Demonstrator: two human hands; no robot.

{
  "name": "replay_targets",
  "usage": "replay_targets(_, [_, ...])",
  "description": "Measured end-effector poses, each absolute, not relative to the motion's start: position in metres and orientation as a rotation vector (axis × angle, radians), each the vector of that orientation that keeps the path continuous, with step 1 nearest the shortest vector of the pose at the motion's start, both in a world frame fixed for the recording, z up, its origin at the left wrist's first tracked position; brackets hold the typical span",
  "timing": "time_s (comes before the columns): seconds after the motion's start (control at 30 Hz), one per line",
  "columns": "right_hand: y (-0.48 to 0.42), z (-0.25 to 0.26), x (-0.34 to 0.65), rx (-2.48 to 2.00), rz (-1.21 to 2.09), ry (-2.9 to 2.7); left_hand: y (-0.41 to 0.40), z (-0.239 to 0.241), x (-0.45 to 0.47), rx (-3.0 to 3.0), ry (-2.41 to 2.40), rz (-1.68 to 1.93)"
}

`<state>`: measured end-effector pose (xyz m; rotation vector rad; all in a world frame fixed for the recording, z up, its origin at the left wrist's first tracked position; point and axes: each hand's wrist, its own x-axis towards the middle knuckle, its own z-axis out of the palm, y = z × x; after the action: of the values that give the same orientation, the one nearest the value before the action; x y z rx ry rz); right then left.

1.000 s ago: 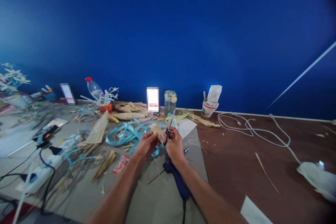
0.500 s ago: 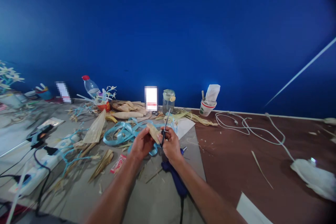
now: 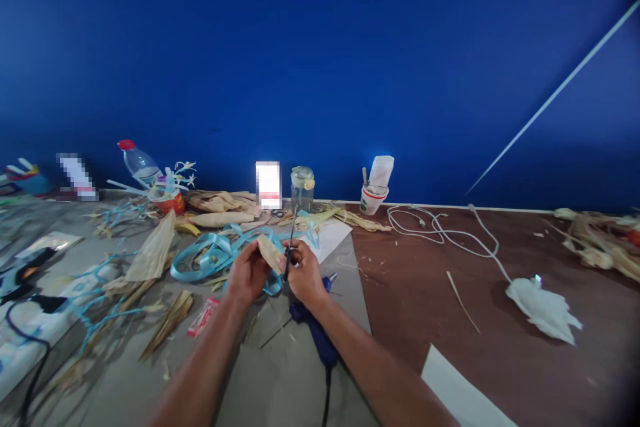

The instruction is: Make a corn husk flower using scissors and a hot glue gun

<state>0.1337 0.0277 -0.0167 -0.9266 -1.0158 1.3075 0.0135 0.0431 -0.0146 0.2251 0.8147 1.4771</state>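
Right now we are mid-cut: our left hand [image 3: 249, 273] pinches a pale husk piece [image 3: 269, 252] between thumb and fingers, raised just above the desk [image 3: 280, 373] in front of us. Our right hand [image 3: 304, 273] is curled around the handles of the scissors [image 3: 290, 240], blades pointing up and away at the husk's right edge. Whether the blades are parted is too small to tell. Beneath lie a blue ribbon [image 3: 210, 257] and a blue glue gun [image 3: 313, 330]. As we judge it, the cut calls for a taut husk, fingers clear of the blades, and a steady squeeze.
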Motion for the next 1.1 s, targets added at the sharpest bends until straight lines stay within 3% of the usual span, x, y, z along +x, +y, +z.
replay_targets(0.2, [0.033, -0.018, 0.137, -0.919, 1.329, -0.897, 0.039, -0.015, 0.020, 0.466, 0.678, 1.489])
replay_targets(0.47, [0.036, -0.018, 0.139, -0.959, 1.259, -0.890, 0.032, -0.014, 0.036, 0.720, 0.846, 1.396])
replay_targets(1.1, [0.032, -0.022, 0.133, -0.886, 1.210, -0.965, 0.040, -0.015, 0.021, 0.656, 0.918, 1.591])
